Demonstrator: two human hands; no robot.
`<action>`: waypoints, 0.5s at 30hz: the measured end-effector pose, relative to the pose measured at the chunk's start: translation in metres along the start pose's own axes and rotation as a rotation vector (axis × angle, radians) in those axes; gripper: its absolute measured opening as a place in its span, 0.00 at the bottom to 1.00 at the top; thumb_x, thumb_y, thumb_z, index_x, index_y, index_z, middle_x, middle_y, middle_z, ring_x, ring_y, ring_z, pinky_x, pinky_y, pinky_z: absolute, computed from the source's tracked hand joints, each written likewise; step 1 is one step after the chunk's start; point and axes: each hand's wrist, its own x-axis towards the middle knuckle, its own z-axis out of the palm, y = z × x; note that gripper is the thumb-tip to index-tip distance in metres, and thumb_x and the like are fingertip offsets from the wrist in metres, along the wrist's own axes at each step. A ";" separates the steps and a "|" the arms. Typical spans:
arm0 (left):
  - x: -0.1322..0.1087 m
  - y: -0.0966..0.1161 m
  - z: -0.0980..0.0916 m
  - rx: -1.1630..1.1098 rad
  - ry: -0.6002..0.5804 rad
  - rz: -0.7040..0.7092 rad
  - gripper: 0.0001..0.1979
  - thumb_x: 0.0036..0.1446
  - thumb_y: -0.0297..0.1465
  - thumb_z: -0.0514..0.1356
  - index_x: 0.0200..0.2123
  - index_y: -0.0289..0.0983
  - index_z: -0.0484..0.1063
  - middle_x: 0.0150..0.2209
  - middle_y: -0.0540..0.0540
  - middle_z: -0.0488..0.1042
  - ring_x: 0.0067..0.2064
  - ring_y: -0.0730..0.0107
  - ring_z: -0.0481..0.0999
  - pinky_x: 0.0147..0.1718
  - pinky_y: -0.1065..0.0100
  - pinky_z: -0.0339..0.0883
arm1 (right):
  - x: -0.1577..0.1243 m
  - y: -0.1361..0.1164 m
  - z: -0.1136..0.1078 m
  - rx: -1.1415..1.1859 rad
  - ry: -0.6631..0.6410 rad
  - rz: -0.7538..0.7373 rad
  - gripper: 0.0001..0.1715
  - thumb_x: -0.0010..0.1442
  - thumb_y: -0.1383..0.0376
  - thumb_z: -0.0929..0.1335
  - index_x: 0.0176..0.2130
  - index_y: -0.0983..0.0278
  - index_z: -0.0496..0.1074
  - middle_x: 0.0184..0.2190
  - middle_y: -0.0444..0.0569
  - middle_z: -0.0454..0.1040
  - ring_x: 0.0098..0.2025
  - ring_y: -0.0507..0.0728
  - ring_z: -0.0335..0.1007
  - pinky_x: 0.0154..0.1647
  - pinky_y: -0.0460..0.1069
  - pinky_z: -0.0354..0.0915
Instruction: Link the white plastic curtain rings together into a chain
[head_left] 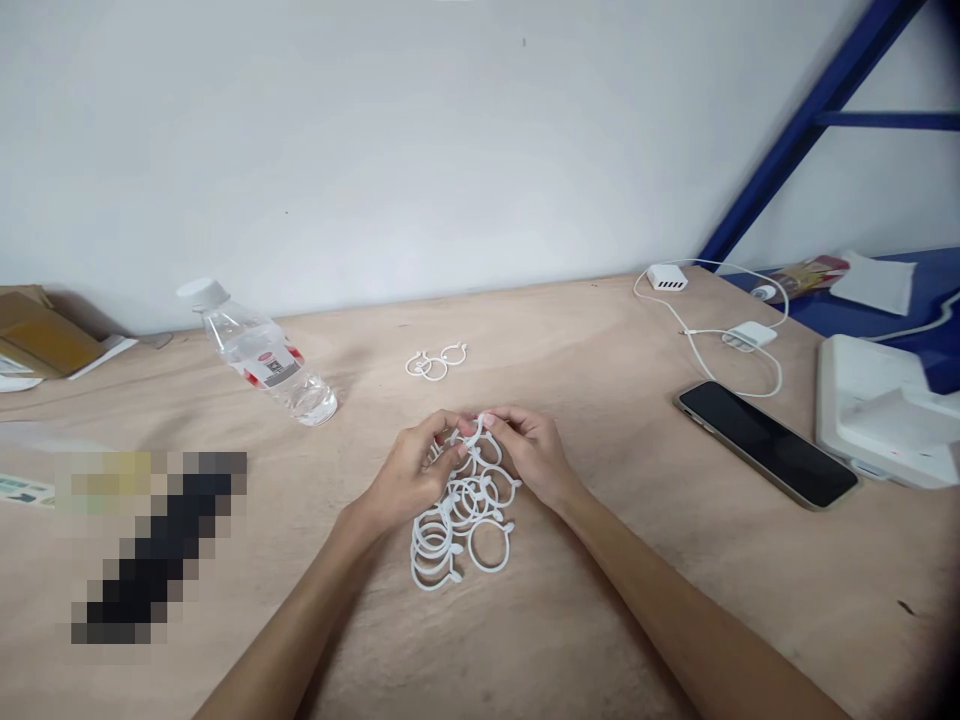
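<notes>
White plastic rings (pixel 463 520) are lying interlinked on the plywood bench (pixel 600 340) while the left hand (pixel 409 475) and right hand (pixel 529 452) are closely pinching the topmost ring (pixel 471 432) between them.

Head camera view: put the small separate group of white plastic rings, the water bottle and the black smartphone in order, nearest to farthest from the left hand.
From the left hand:
1. White plastic rings, straight ahead on the table.
2. Water bottle, ahead to the left, lying on its side.
3. Black smartphone, far right.

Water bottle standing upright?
No, the plastic water bottle lies on its side on the plywood table, left of the white plastic rings.
</notes>
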 end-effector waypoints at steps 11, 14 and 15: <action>0.008 0.006 -0.006 0.072 -0.070 0.025 0.04 0.60 0.31 0.55 0.39 0.38 0.66 0.38 0.46 0.75 0.39 0.66 0.73 0.38 0.66 0.66 | -0.001 0.001 0.000 -0.017 0.015 0.004 0.15 0.55 0.57 0.67 0.31 0.65 0.78 0.27 0.48 0.78 0.31 0.56 0.71 0.27 0.47 0.64; 0.010 0.007 -0.005 0.088 -0.072 0.030 0.04 0.59 0.31 0.55 0.38 0.38 0.66 0.37 0.46 0.75 0.40 0.65 0.73 0.39 0.65 0.66 | -0.001 0.002 0.000 -0.011 0.019 -0.003 0.15 0.56 0.57 0.67 0.31 0.65 0.77 0.27 0.48 0.77 0.31 0.56 0.71 0.27 0.47 0.64; 0.010 0.007 -0.005 0.087 -0.071 0.029 0.04 0.59 0.31 0.56 0.38 0.38 0.67 0.38 0.46 0.75 0.41 0.65 0.73 0.40 0.64 0.66 | -0.001 0.002 0.000 -0.009 0.024 -0.007 0.15 0.56 0.57 0.67 0.31 0.65 0.77 0.27 0.48 0.78 0.31 0.56 0.71 0.28 0.47 0.64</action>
